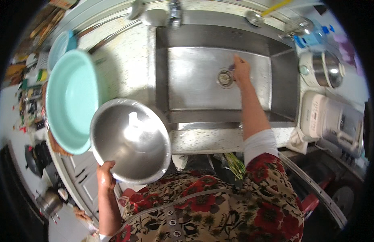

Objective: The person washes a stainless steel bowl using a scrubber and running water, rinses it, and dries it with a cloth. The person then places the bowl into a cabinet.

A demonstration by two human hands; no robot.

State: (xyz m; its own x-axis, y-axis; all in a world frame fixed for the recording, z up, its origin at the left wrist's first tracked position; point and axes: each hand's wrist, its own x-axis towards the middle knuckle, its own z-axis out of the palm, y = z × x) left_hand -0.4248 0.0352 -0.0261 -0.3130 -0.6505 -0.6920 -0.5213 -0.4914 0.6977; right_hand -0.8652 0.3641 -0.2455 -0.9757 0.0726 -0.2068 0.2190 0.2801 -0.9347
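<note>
My left hand [105,174] grips the near-left rim of a stainless steel mixing bowl [121,160], thumb inside the wall. The bowl is tilted towards me over the counter's front edge, and nothing shows inside it. Down in the stainless steel sink [193,78], my right hand [242,71] is just right of the round drain strainer [225,78]. A small purple thing [232,67] shows at its curled fingers, too blurred to tell whether they hold it.
A mint-green plastic basin [73,99] stands left of the bowl. A ladle [135,10] and a turner [155,17] lie near the faucet [175,13]. Small appliances [314,115] line the sink's right side. Green stalks [234,165] show below the counter.
</note>
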